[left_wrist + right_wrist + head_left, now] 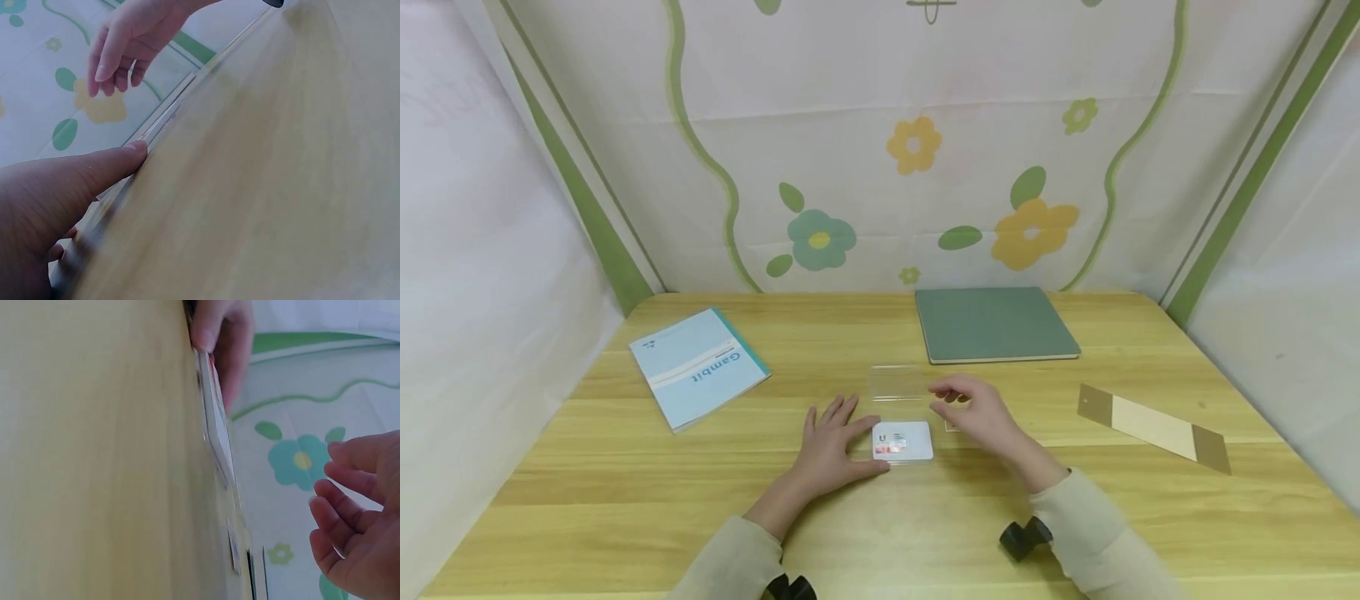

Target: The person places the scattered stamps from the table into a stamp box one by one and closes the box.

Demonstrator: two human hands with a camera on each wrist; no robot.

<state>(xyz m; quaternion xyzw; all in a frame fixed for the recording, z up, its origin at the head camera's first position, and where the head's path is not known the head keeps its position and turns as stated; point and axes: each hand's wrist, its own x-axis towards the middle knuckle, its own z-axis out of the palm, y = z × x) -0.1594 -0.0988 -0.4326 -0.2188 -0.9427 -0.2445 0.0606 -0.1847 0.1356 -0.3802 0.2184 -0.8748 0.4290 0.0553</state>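
A white card with small dark print and a red patch lies in or on a shallow clear case near the table's middle. My left hand holds it at its left end, thumb on the near edge and index finger on the far edge. The other left fingers spread over the table. Just beyond lies a flat clear plastic piece, perhaps a lid. To the right, my right hand hovers above the table with loosely bent fingers and nothing between them. A small flat piece lies partly hidden beneath it.
A light blue booklet marked Gambit lies at the left. At the back rests a green notebook. A brown and cream strip lies at the right. Patterned curtains border the wooden table.
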